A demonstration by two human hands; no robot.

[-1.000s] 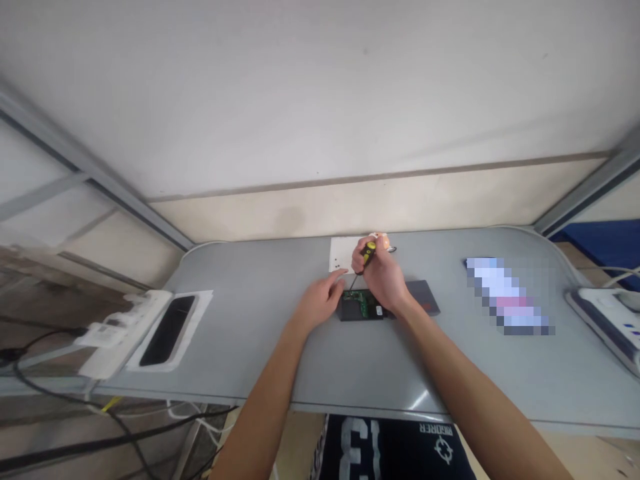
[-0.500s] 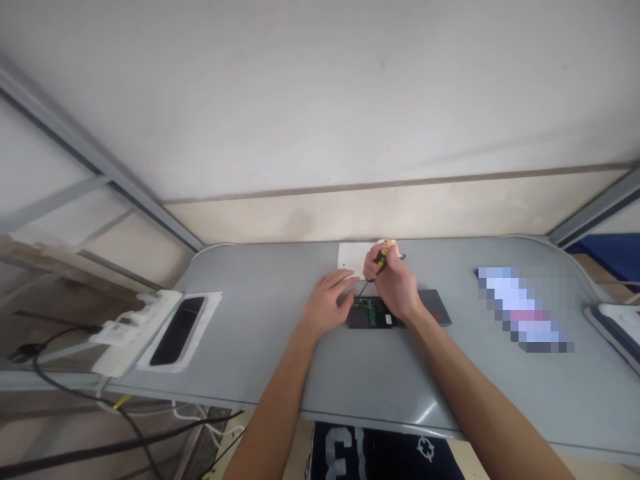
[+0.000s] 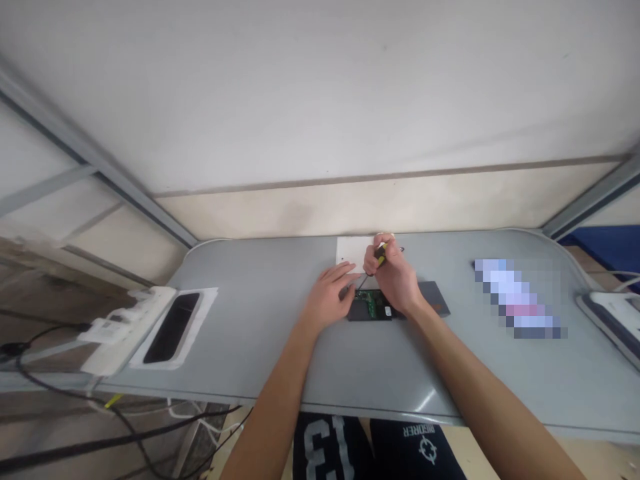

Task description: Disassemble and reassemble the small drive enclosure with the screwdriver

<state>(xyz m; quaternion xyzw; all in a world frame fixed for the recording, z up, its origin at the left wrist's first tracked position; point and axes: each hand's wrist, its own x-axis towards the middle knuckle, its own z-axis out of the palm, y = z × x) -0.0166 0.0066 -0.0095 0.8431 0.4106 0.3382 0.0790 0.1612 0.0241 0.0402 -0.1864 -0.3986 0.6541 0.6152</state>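
Observation:
A yellow and black screwdriver [image 3: 381,253] is in my right hand [image 3: 395,277], whose fingers are wrapped round its handle. Its thin shaft slants down to the upper left part of a black device with a green circuit board [image 3: 371,305]. Beside the device's left edge, my left hand [image 3: 330,297] lies with its fingers spread, the thumb and fingertips near the screwdriver's tip. Partly under my right wrist is a dark flat panel [image 3: 434,299]. Behind both hands lies a white sheet [image 3: 353,252] with small dark dots on it.
On the grey table [image 3: 260,320], a black phone [image 3: 173,328] lies on white paper at the left, beside a white power strip [image 3: 127,333] with cables. A blurred-out phone-like object [image 3: 517,300] is at the right, and a white and dark device [image 3: 613,323] sits at the right edge.
The view has shifted slightly. My right hand's fingers have changed their hold a little on the screwdriver handle. My left hand stays beside the device.

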